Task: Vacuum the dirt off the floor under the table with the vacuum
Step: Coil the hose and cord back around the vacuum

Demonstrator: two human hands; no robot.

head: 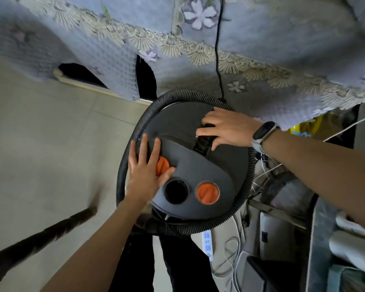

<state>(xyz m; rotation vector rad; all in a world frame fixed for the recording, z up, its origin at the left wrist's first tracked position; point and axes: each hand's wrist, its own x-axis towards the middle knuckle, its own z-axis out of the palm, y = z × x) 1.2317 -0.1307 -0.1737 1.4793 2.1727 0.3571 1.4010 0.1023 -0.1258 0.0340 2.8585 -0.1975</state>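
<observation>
Head view, round dark vacuum [198, 165], orange knobs, hose coiled around, left hand [144, 173] flat on top, right hand [226, 128] gripping handle [203, 142]

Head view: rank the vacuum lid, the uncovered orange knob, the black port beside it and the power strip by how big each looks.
1. Vacuum lid, by far.
2. Power strip, long but thin.
3. Orange knob and black port look about equal; I will not rank them.

left hand [144, 175]: reaching forward, fingers [143, 148] lying straight and spread, palm down | right hand [226, 128]: reaching in from the right, fingers curling downward, wrist wearing a band
</observation>
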